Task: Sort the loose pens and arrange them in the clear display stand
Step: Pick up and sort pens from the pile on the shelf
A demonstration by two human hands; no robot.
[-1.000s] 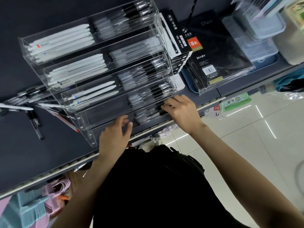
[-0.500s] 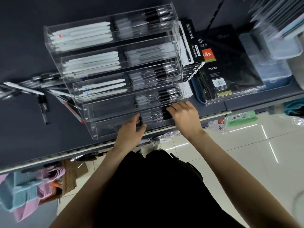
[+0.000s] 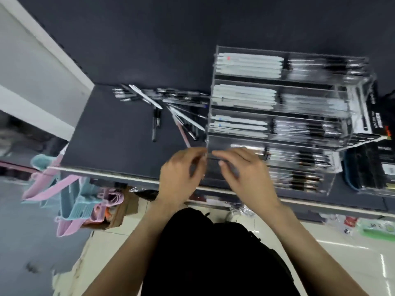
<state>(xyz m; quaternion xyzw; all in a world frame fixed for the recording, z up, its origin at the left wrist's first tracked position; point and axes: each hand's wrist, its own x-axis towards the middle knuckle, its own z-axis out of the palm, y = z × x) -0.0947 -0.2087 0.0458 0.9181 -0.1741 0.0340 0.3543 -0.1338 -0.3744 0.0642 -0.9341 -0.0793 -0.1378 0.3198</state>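
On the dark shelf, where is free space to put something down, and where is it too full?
Free: the dark shelf between the loose pens and its front edge, left of the left hand. Also the strip behind the pens. Crowded: the pen pile beside the clear display stand, and right of the stand, where black packages lie close. The right hand is at the stand's front corner.

Frame is motion-blurred. Clear display stand (image 3: 284, 116) is seen on a dark shelf (image 3: 119, 150), tiers filled with white and black pens. Loose pens (image 3: 168, 105) are scattered just left of it. Left hand (image 3: 181, 178) and right hand (image 3: 245, 176) are held at the stand's lower-left corner, fingers curled; grip cannot be resolved.
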